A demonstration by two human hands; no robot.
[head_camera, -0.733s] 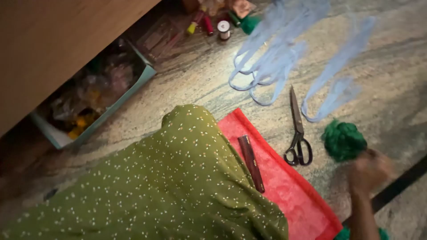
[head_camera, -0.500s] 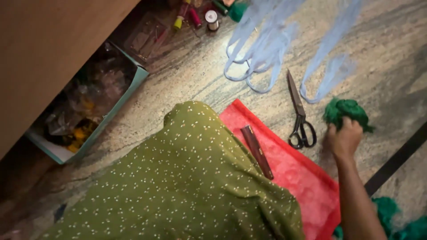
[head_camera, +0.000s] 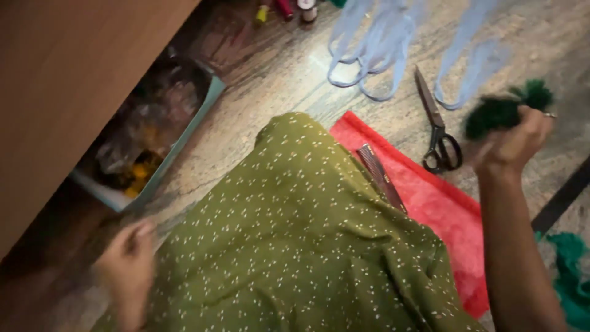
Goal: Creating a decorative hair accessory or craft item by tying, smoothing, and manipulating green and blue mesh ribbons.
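Green dotted cloth (head_camera: 295,246) covers the lap; left hand (head_camera: 126,267) beside it, fingers loosely curled, empty. Farther out, right hand (head_camera: 513,144) grips a green yarn tuft (head_camera: 501,110) above the floor (head_camera: 258,86), near scissors (head_camera: 437,126).

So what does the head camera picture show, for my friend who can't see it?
A person's right hand holds a bunch of green yarn above a stone floor, beside black scissors. Green dotted cloth covers the lap, over red fabric with a comb on it. The left hand is blurred, low left.
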